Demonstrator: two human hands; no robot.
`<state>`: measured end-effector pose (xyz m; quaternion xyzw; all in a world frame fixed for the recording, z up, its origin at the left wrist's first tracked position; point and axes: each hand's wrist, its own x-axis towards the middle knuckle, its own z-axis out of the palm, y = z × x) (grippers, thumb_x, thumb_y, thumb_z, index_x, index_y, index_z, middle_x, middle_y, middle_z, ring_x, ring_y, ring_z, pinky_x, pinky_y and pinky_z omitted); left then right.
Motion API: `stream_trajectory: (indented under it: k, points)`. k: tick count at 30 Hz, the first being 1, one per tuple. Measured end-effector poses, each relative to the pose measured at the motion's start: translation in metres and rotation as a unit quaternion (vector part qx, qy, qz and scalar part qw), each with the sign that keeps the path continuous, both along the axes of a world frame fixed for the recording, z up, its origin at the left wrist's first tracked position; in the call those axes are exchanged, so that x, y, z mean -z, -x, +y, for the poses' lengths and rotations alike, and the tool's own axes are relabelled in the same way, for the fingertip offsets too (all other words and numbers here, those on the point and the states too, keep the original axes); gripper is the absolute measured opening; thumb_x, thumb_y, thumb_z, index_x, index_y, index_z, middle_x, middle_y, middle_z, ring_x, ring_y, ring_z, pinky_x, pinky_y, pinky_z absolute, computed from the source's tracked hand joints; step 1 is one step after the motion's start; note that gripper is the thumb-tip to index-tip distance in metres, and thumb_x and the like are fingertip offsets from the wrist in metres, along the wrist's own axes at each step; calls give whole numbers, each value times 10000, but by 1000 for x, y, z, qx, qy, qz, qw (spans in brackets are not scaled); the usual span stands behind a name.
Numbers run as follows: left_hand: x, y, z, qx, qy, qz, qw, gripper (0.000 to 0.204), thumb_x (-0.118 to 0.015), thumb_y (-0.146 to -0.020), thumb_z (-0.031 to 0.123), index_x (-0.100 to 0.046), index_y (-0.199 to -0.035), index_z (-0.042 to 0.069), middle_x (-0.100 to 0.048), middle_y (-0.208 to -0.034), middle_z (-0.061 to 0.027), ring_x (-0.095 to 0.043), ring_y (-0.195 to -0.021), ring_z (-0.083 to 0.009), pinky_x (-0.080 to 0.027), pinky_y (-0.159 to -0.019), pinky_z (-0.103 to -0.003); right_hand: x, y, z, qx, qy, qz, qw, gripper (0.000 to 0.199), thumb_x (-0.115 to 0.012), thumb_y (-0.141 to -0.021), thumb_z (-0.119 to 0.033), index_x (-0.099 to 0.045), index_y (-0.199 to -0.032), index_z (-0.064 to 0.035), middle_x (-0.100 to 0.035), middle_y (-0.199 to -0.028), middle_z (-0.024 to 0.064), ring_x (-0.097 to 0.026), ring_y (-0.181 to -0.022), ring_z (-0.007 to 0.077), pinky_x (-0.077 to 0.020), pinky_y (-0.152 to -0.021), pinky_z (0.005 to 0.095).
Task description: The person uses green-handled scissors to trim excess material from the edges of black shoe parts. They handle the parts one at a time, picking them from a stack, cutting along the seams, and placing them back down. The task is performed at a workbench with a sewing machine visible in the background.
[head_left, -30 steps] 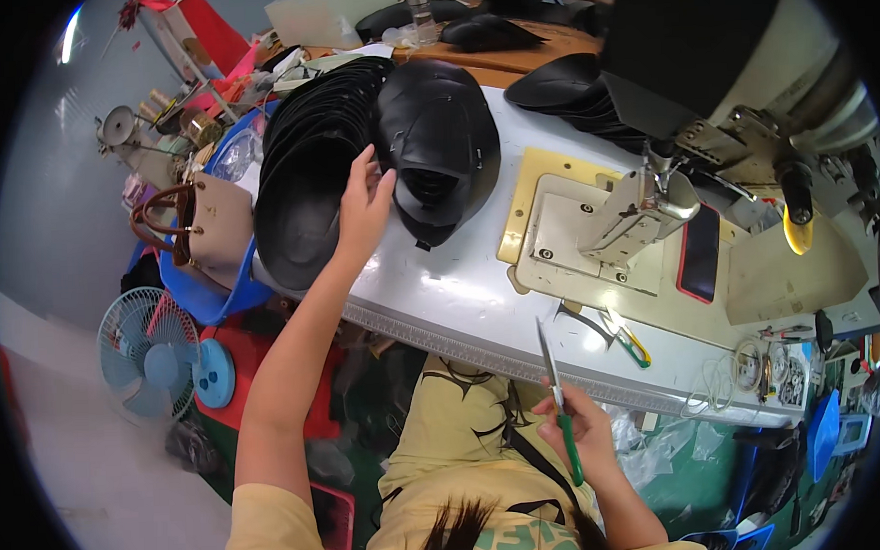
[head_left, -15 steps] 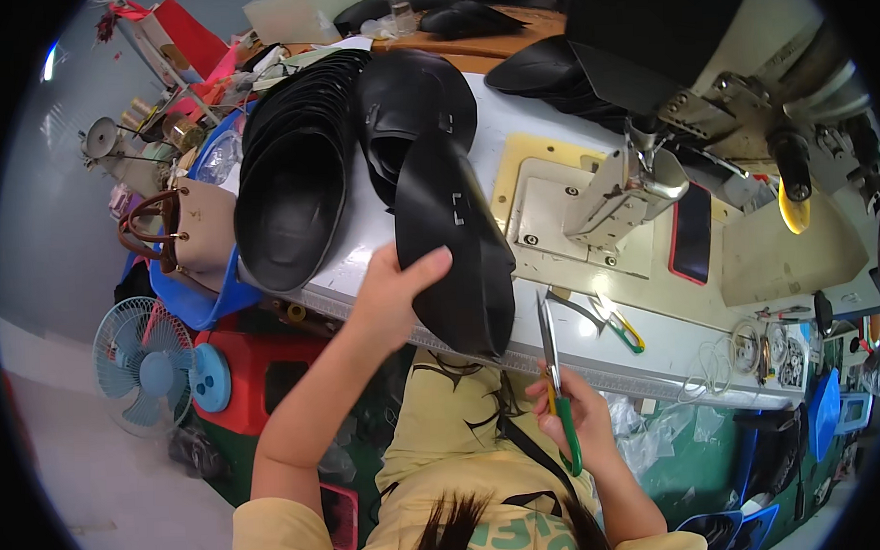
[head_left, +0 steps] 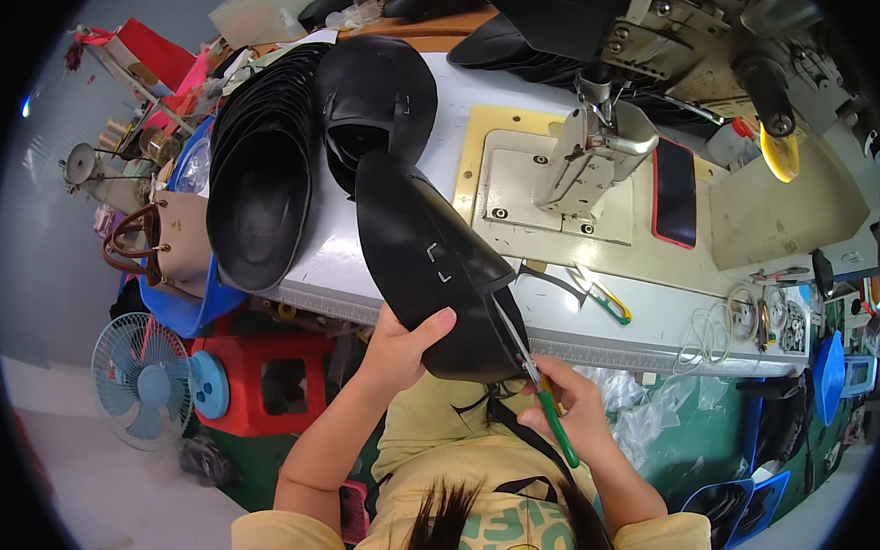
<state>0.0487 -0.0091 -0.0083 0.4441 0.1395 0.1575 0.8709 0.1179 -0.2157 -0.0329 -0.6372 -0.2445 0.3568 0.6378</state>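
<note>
My left hand (head_left: 400,348) grips the lower left edge of a black, leather-like curved piece (head_left: 409,232), thumb on top. White corner marks show on its surface. My right hand (head_left: 573,406) is closed round scissors (head_left: 556,424) with green and yellow handles. Their blades lie at the piece's lower right edge; whether they are cutting cannot be made out. Behind the held piece rests a similar black piece (head_left: 380,78) with an opening. Left of that stands a stack of nested black cupped pieces (head_left: 259,213).
A sewing machine (head_left: 591,163) stands at the right of the white table. Yellow-and-green thread snips (head_left: 604,296) and a red-edged phone (head_left: 675,194) lie by it. A beige handbag (head_left: 182,236) sits at left, above a blue fan (head_left: 145,377) and a red stool (head_left: 269,378).
The black piece has come lower and tilted, its marked face turning more toward me. My right hand has brought the scissors from beside the piece up to its lower right edge.
</note>
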Motion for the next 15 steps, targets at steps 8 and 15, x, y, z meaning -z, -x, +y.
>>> stream_trajectory:
  k: [8, 15]
  points:
    - [9, -3, -14, -14, 49, -12, 999, 292, -549, -832, -3, -499, -1117, 35, -573, -1040, -51, -568, -932, -137, -477, -811, -283, 1, 0, -7, 1, -2, 19, 1000, 602, -782, -653, -169, -521, -1171, -4, -520, -868, 39, -530, -788, 120, -435, -725, 227]
    - [7, -3, -21, -14, 31, -10, 999, 258, -543, -837, -4, -509, -1091, 22, -581, -1015, -57, -577, -910, -138, -489, -798, -288, 0, -2, -9, -17, 14, 13, 1000, 545, -769, -676, -146, -540, -1147, 5, -518, -826, 20, -500, -722, 102, -409, -664, 214]
